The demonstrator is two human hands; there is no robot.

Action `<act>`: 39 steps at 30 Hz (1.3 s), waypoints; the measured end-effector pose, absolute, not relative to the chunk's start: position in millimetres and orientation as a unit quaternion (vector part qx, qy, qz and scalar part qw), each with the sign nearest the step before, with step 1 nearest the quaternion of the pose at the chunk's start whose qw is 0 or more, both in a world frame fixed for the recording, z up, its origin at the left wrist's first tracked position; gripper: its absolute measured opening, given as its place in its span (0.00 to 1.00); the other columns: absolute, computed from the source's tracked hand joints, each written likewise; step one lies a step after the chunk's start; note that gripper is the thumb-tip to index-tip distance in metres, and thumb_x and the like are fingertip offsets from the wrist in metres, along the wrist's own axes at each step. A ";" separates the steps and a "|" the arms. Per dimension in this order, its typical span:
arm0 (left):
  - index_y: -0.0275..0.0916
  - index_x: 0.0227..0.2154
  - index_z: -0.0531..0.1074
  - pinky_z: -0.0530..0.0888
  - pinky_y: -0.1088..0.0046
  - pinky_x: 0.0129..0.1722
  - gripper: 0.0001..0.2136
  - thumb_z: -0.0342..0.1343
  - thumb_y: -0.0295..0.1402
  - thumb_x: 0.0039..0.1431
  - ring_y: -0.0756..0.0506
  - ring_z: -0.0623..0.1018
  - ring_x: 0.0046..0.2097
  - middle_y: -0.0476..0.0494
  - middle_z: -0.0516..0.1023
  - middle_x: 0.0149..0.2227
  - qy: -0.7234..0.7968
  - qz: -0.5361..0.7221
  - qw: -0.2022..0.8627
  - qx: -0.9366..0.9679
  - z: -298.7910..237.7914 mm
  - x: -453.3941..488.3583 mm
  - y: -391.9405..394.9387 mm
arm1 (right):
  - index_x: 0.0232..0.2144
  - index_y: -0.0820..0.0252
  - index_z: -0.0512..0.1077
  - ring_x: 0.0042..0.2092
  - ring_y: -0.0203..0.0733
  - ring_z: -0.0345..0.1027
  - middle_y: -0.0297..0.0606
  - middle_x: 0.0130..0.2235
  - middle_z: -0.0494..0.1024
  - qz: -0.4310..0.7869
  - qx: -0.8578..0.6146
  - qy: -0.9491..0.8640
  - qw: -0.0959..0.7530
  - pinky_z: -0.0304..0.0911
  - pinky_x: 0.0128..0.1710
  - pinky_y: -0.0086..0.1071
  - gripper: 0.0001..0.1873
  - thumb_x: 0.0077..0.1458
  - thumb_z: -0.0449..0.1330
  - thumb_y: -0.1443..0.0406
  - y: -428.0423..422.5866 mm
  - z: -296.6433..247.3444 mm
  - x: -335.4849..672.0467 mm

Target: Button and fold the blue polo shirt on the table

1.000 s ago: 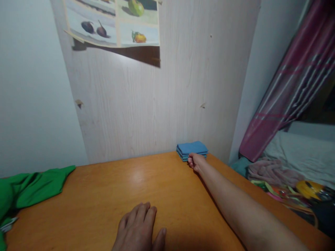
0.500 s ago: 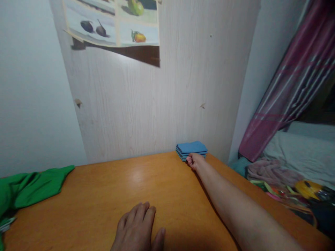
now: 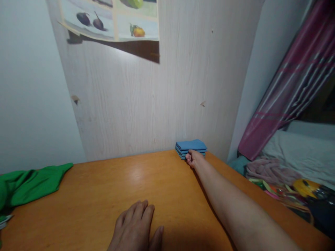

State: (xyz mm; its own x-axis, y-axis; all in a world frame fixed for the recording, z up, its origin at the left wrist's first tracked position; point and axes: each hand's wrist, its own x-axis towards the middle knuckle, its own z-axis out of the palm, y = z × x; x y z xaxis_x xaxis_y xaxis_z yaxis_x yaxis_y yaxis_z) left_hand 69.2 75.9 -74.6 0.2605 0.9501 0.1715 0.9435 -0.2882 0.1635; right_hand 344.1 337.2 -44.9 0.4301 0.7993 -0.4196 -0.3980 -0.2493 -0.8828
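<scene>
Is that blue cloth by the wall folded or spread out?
Folded. The blue cloth sits as a compact stack of flat layers, edges aligned; the right hand grips its front edge.

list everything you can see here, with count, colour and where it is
table: one, orange wood, fills the foreground
folded cloths: one stack, blue, far table edge against the panel
green cloth: one, crumpled, table's left edge
panel: one, pale wood grain, upright behind the table
poster: one, fruit and vegetable pictures, top of the panel
curtain: one, maroon with pale stripes, right
bed: one, grey sheet, right
pink cloth: one, bundled on the bed
left hand: flat on the table, nearest the camera
right hand: arm stretched out, fingers curled on the stack's near edge
</scene>
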 end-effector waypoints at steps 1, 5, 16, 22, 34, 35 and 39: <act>0.40 0.56 0.71 0.63 0.46 0.59 0.26 0.46 0.47 0.61 0.31 0.68 0.61 0.33 0.70 0.60 0.598 0.118 0.016 0.793 -73.8 69.3 75.5 | 0.28 0.64 0.67 0.19 0.28 0.62 0.29 0.20 0.68 0.503 -0.608 -0.162 0.592 0.55 0.15 0.20 0.14 0.64 0.57 0.63 337.3 -44.2 343.0; 0.40 0.56 0.72 0.63 0.47 0.59 0.26 0.46 0.48 0.61 0.32 0.67 0.61 0.33 0.69 0.61 0.603 0.109 0.025 0.790 -68.7 70.7 73.5 | 0.32 0.65 0.69 0.21 0.27 0.62 0.29 0.25 0.70 0.481 -0.629 -0.147 0.594 0.59 0.17 0.21 0.11 0.64 0.58 0.62 338.9 -41.3 339.1; 0.40 0.56 0.72 0.62 0.47 0.60 0.26 0.46 0.49 0.61 0.32 0.67 0.62 0.34 0.70 0.61 0.600 0.108 0.025 0.792 -70.2 69.4 74.4 | 0.48 0.62 0.70 0.39 0.39 0.72 0.40 0.45 0.75 0.478 -0.627 -0.141 0.599 0.72 0.37 0.36 0.15 0.64 0.58 0.59 338.6 -35.5 343.1; 0.40 0.56 0.72 0.63 0.46 0.59 0.26 0.46 0.48 0.61 0.31 0.68 0.61 0.33 0.70 0.60 0.602 0.109 0.028 0.791 -69.8 70.2 73.9 | 0.52 0.61 0.69 0.46 0.44 0.71 0.43 0.50 0.73 0.484 -0.627 -0.143 0.594 0.71 0.43 0.42 0.18 0.63 0.59 0.59 335.8 -36.3 341.9; 0.39 0.56 0.71 0.62 0.46 0.59 0.27 0.46 0.47 0.60 0.31 0.67 0.61 0.32 0.69 0.61 0.604 0.114 0.031 0.788 -69.9 71.4 74.9 | 0.46 0.63 0.70 0.35 0.36 0.71 0.38 0.41 0.75 0.477 -0.625 -0.170 0.594 0.71 0.33 0.32 0.13 0.63 0.59 0.60 330.5 -43.6 339.8; 0.39 0.56 0.71 0.61 0.46 0.59 0.27 0.46 0.47 0.60 0.31 0.67 0.61 0.32 0.69 0.61 0.605 0.111 0.032 0.788 -69.4 71.7 74.7 | 0.43 0.64 0.71 0.32 0.34 0.70 0.36 0.38 0.75 0.474 -0.624 -0.173 0.596 0.69 0.29 0.29 0.11 0.63 0.58 0.61 330.0 -44.4 340.0; 0.38 0.57 0.71 0.60 0.46 0.59 0.27 0.45 0.47 0.60 0.31 0.66 0.62 0.31 0.69 0.61 0.606 0.104 0.037 0.787 -64.7 74.5 73.6 | 0.32 0.64 0.67 0.20 0.29 0.62 0.31 0.23 0.71 0.453 -0.613 -0.192 0.618 0.59 0.17 0.22 0.07 0.63 0.55 0.66 325.2 -48.2 339.5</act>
State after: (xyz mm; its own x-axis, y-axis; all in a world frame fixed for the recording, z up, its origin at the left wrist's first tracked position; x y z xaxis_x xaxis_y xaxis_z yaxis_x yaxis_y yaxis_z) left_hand 74.5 73.6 -64.7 0.2429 0.9628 0.1185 0.9472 -0.2617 0.1851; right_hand 339.5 325.2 -48.2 0.5153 0.7960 -0.3175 -0.3248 -0.1615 -0.9319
